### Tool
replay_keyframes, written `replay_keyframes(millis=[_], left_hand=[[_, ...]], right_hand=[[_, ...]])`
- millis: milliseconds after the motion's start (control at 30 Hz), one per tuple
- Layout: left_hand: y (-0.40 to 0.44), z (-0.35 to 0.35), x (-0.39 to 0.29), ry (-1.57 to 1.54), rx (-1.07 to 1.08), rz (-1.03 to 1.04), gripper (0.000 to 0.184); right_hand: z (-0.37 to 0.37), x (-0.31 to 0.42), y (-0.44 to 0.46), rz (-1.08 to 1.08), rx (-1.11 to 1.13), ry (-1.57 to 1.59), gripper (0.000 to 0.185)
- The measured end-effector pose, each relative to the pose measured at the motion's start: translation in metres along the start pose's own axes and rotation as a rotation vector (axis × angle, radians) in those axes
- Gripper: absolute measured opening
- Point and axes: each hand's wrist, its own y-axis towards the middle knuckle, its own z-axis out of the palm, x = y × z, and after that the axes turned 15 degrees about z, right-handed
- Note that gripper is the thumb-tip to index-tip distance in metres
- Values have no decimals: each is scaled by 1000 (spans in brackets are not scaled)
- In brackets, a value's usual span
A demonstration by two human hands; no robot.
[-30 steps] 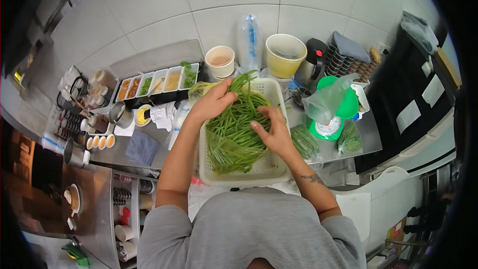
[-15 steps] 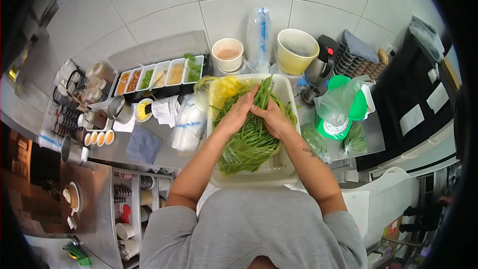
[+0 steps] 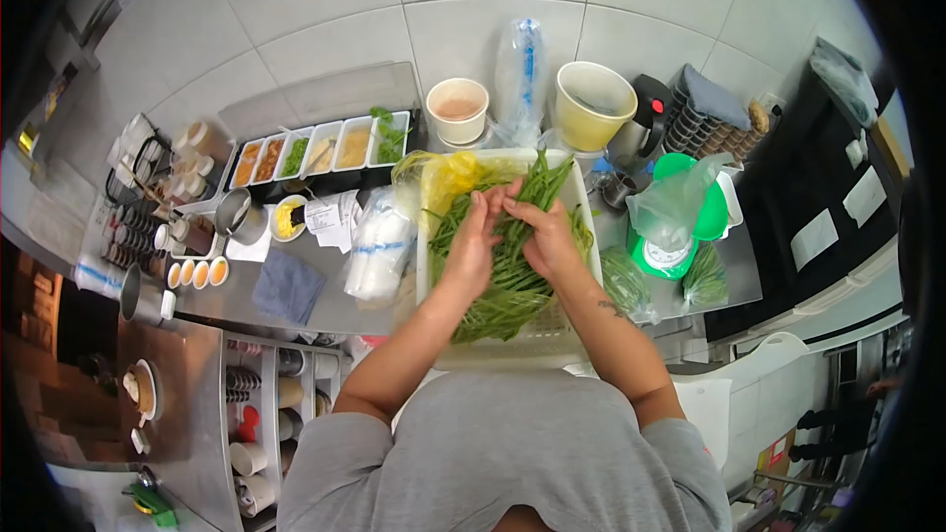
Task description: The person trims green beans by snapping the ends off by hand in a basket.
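Note:
A cream perforated basket holds a heap of long green beans, partly over a clear bag. Yellow plastic lies at the basket's back left. My left hand is on the left side of the beans, palm turned inward, with fingertips close to the other hand. On the right, my right hand cups around a bunch of beans that rises between thumb and fingers. The beans hide some of its fingers.
Left of the basket are a roll of plastic bags, a blue cloth and a tray of toppings. To the right stand a green scale and bagged beans. Tubs line the back.
Both hands came together over the beans from wider apart, then parted slightly. The view has shifted, so the basket appears farther right.

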Motion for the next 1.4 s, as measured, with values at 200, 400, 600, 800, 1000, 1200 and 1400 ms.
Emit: replay_keyframes(millis=[200,400,600,800,1000,1200,1400], left_hand=[[46,-4,-46,351,331,211,49],[40,-11,-20,1116,702,430,36],[32,-21,-57,836,487,644,19],[20,-14,-55,1257,706,906,14],[24,-24,-50,1197,689,834,9],[17,-12,-24,1182,209,997,2],[38,-30,-8,607,28,419,15]], right_hand=[[-26,-1,-1,298,353,-343,15],[-35,-5,-8,392,200,-201,19],[-38,-1,-1,429,245,-350,16],[-34,-4,-5,469,228,-373,10],[-33,-2,-8,454,217,-370,18],[-14,-17,-10,347,13,-597,32],[-22,-8,-7,447,116,-416,35]])
